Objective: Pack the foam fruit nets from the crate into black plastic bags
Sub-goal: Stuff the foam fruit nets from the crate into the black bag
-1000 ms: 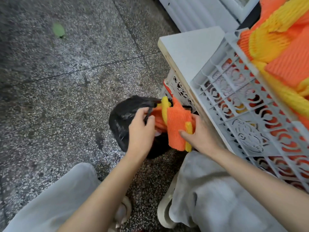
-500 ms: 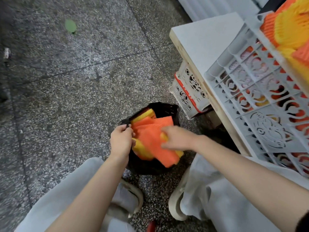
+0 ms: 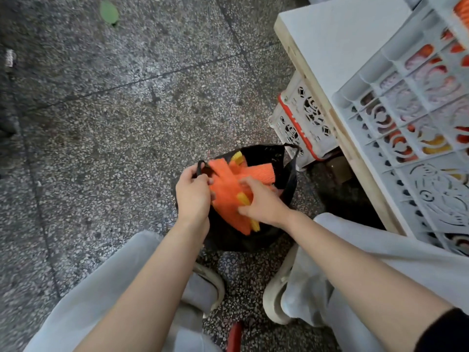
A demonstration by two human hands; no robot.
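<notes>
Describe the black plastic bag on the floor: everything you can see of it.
The black plastic bag stands open-mouthed on the speckled floor, beside a low white crate. It is thin, glossy, crumpled film with two handle loops: the left hand grips the near-left loop, and the far-right one sticks up free. Orange and yellow foam nets fill its mouth, held by the right hand.

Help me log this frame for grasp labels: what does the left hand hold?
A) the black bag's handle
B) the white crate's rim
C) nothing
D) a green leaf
A: the left hand curls its fingers round the handle of the black bag; the right hand holds the foam nets.
</notes>
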